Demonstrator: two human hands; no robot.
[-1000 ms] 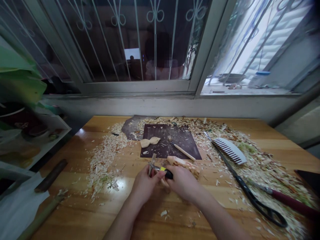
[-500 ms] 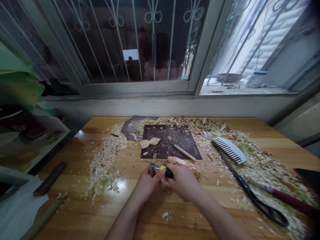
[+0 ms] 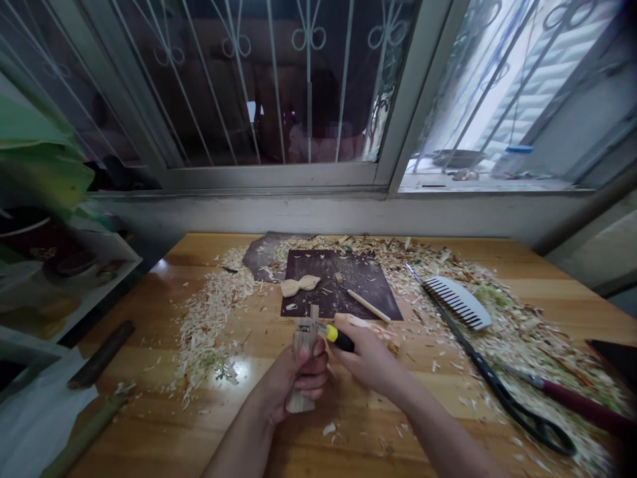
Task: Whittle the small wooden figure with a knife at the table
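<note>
My left hand is wrapped round a pale carved piece of wood, held upright, with a narrow stub at its top. In my right hand is a carving knife with a black and yellow handle. Its metal end points left and meets the wood near the top, though the edge itself is hard to make out. Behind my right hand lies a light wood block, partly covered. Further back, a small carved wooden figure and a thin tool with a wooden handle rest on a dark mat.
Wood shavings ring the work area on the table. To the right lie a white comb, a long black-handled tool and a red-handled tool. Dark stick and green stick lie left. A barred window stands behind.
My left hand has turned, bringing the wood upright and into fuller view. The knife has shifted slightly right, and its metal end now sits against the upper part of the wood.
</note>
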